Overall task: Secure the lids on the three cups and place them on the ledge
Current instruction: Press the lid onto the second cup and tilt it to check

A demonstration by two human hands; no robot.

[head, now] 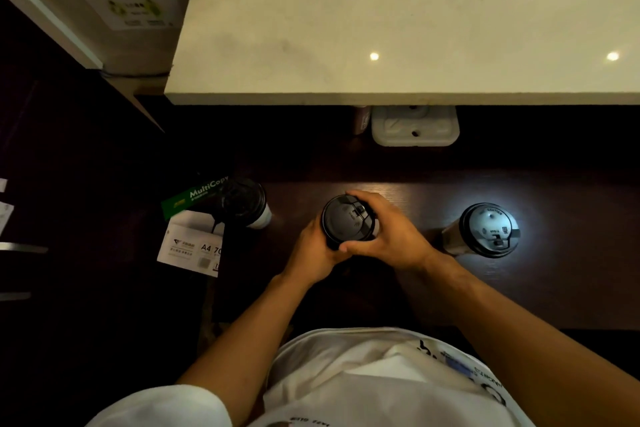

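A: Three cups on the dark wooden counter, all w/ lids on top. Middle one, a paper cup with a black plastic lid (348, 226), sits at frame centre and both hands are on it.

B: Who's got what?

A: Left hand (317, 255) wraps the cup's lower-left side, fingers curled round the wall under the rim. Right hand (388, 230) comes over from the right, fingers curved along the lid's far edge, thumb on the near edge. So the lid is pinched from both sides. Cup stands upright, long axis pointing straight up at the camera.

B: Seated yet?

A: Can't tell. Lid looks level, but whether it's snapped down isn't visible. My guess: pressing step on cup no. 2 or so.

B: And the others?

A: Dark-lidded paper cup (246, 206) at centre-left, well apart from the left hand, beside a green and white ream of A4 copy paper (194, 218). Tall cup with a shiny black lid (489, 230) at centre-right, lit brightly, nearer the right hand.

B: Ledge?

A: Pale stone ledge (346, 45) fills the upper half of the frame, directly beyond the cups and higher than the counter. So the move is up, then away from the body. Either hand could reach; the right sits on top, the left holds the wall, so the left prob. carries better.

B: Anything underneath?

A: White moulded plastic piece (415, 130) below the ledge's front edge, upper centre.
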